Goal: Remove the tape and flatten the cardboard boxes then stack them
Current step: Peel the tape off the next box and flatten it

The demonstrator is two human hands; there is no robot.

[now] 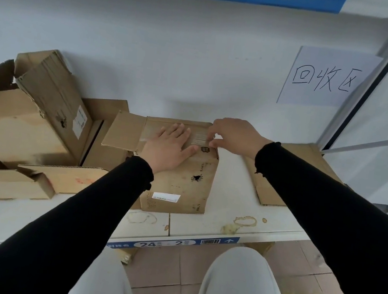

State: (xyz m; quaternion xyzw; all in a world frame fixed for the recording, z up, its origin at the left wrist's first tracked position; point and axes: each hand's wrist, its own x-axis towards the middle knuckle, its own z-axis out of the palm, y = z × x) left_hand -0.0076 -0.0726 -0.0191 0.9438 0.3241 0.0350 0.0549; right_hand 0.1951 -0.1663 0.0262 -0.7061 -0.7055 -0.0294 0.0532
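Cardboard filled the left of the white bench [231, 195]: a heap of opened boxes [27, 121] lay tumbled there, its left edge cut off by the frame, so how many there were was hard to judge. Just right of it stood the taped box [179, 181], upright at the middle, one flap folded out to its left. The left hand [168, 148] lay flat on its top, fingers straight and spread, pressing down and hiding much of the lid. Clear tape [199, 139] ran across that top, shiny and hard to trace. The right hand [233, 135] curled at the box's far right corner, fingertips pinching the tape's end; the exact grip was partly hidden by the fingers. Further right, a flattened cardboard sheet [270, 193] lay on the bench, largely covered by the black sleeve [327, 207].
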